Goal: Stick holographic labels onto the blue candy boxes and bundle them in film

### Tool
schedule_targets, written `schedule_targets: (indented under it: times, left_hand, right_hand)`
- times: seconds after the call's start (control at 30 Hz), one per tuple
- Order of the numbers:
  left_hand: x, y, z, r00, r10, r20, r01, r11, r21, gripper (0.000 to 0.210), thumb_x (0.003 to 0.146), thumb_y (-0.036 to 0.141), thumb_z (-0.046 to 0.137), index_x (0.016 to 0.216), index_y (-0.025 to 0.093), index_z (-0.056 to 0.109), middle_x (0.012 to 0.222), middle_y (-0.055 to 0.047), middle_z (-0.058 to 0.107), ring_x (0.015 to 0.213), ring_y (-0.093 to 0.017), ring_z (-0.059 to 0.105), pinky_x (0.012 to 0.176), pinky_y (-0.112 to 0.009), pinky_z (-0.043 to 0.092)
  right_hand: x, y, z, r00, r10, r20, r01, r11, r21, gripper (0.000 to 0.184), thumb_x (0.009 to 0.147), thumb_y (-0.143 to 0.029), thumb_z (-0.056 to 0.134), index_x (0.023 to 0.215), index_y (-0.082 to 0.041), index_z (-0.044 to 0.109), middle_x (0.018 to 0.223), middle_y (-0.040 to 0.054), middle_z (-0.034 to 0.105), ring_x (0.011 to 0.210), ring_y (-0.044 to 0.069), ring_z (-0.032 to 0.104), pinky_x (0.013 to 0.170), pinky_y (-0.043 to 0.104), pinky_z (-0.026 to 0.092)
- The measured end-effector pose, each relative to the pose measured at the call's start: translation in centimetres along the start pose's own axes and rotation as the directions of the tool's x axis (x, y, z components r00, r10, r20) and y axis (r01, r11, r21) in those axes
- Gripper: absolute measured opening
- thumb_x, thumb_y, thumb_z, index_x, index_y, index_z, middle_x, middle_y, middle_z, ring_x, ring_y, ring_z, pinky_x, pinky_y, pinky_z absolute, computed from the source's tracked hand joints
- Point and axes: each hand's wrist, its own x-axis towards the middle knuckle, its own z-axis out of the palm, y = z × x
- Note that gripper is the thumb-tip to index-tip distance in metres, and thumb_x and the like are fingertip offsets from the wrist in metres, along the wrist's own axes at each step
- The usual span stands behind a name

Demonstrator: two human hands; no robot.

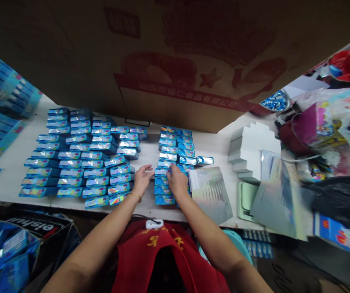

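Observation:
My left hand hovers just left of a double column of small blue boxes, its fingers partly bent and apart, with nothing visible in them. Over that column, my right hand has its fingers closed about the top of a small blue box; the grip is partly hidden by the hand. Nearer boxes there show a round dark-blue mark on top. One more blue box juts out to the right. Left of my left hand stand several rows of similar blue boxes with shiny tops.
A large cardboard carton borders the back of the white table. Shiny film sheets, stacked white cards and a pale green scale lie to the right. An open box of blue packs sits below left.

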Motion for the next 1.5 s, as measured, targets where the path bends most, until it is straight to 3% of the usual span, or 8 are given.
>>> schedule_targets:
  times: [0.13, 0.33, 0.43, 0.53, 0.77, 1.03, 1.23, 1.5]
  left_hand:
    - [0.5, -0.5, -0.3, 0.997, 0.081, 0.015, -0.082, 0.964, 0.252, 0.031, 0.067, 0.025, 0.060, 0.096, 0.015, 0.060, 0.089, -0.007, 0.064, 0.069, -0.016, 0.060, 0.063, -0.028, 0.048]
    - [-0.8, 3.0, 0.8, 0.940, 0.341, -0.028, -0.283, 0.821, 0.496, 0.025, 0.076, 0.022, 0.049, 0.098, 0.015, 0.059, 0.097, -0.009, 0.059, 0.075, -0.016, 0.058, 0.069, -0.030, 0.047]
    - [-2.4, 5.3, 4.5, 0.860, 0.456, 0.230, -0.510, 0.745, 0.429, 0.027, 0.081, 0.027, 0.045, 0.103, 0.018, 0.058, 0.099, -0.007, 0.059, 0.090, -0.016, 0.056, 0.078, -0.029, 0.045]
    - [-3.1, 6.2, 9.4, 0.788, 0.370, 0.492, -0.592, 0.674, 0.441, 0.031, 0.077, 0.029, 0.054, 0.105, 0.018, 0.058, 0.095, -0.006, 0.061, 0.088, -0.018, 0.056, 0.079, -0.031, 0.044]
    - [-1.9, 5.0, 14.7, 0.895, 0.208, 0.395, -0.411, 0.729, 0.547, 0.010, 0.068, 0.014, 0.059, 0.074, 0.017, 0.066, 0.072, -0.004, 0.064, 0.070, -0.017, 0.056, 0.072, -0.031, 0.043]
    - [-2.5, 4.5, 14.6, 0.902, 0.244, 0.357, -0.400, 0.785, 0.474, 0.010, 0.070, 0.016, 0.057, 0.073, 0.017, 0.066, 0.073, -0.005, 0.063, 0.069, -0.017, 0.055, 0.071, -0.031, 0.042]
    - [-3.7, 5.9, 12.4, 0.866, 0.339, 0.368, -0.459, 0.831, 0.315, 0.022, 0.076, 0.024, 0.054, 0.094, 0.018, 0.064, 0.098, -0.007, 0.059, 0.080, -0.016, 0.056, 0.080, -0.030, 0.042]
    - [-7.5, 6.2, 5.3, 0.913, 0.036, 0.406, -0.018, 0.999, -0.047, 0.044, 0.064, 0.033, 0.068, 0.104, 0.017, 0.059, 0.088, -0.005, 0.064, 0.080, -0.015, 0.057, 0.073, -0.027, 0.045]
  right_hand:
    - [-0.7, 0.4, -0.4, 0.953, -0.276, 0.127, 0.295, 0.940, -0.168, 0.039, 0.085, -0.016, 0.037, 0.122, -0.025, 0.048, 0.095, 0.0090, 0.058, 0.082, 0.020, 0.052, 0.068, 0.031, 0.036]
    - [-1.1, 3.9, -2.9, 0.939, -0.345, 0.008, 0.345, 0.939, 0.013, 0.037, 0.083, -0.015, 0.038, 0.115, -0.023, 0.056, 0.092, 0.0077, 0.058, 0.081, 0.018, 0.052, 0.074, 0.030, 0.039]
    - [-1.1, 8.7, -5.1, 0.947, -0.174, -0.270, 0.235, 0.948, 0.213, 0.036, 0.083, -0.013, 0.035, 0.110, -0.019, 0.059, 0.093, 0.0072, 0.058, 0.087, 0.017, 0.052, 0.077, 0.028, 0.041]
    - [-0.2, 13.2, -5.8, 0.938, -0.086, -0.335, 0.185, 0.943, 0.277, 0.034, 0.082, -0.013, 0.036, 0.102, -0.019, 0.063, 0.089, 0.0061, 0.058, 0.086, 0.017, 0.052, 0.077, 0.028, 0.042]
    - [1.5, 15.1, -3.3, 0.962, -0.267, -0.061, 0.269, 0.963, 0.021, 0.031, 0.086, -0.016, 0.039, 0.107, -0.021, 0.062, 0.099, 0.0068, 0.058, 0.089, 0.018, 0.050, 0.080, 0.029, 0.039]
    - [-3.0, 14.3, -7.4, 0.952, -0.301, -0.049, 0.296, 0.951, -0.092, 0.024, 0.086, -0.017, 0.040, 0.092, -0.017, 0.063, 0.102, 0.0085, 0.058, 0.091, 0.018, 0.051, 0.080, 0.030, 0.038]
    - [-6.5, 10.8, -13.7, 0.993, -0.089, -0.074, 0.105, 0.960, 0.260, 0.016, 0.081, -0.025, 0.044, 0.076, -0.019, 0.058, 0.077, 0.0024, 0.058, 0.065, 0.013, 0.052, 0.061, 0.025, 0.039]
    - [-4.5, 7.2, -8.7, 0.959, 0.105, 0.265, -0.283, 0.469, 0.837, 0.021, 0.067, -0.038, 0.055, 0.065, -0.017, 0.054, 0.046, -0.0050, 0.047, 0.041, 0.009, 0.042, 0.040, 0.020, 0.031]
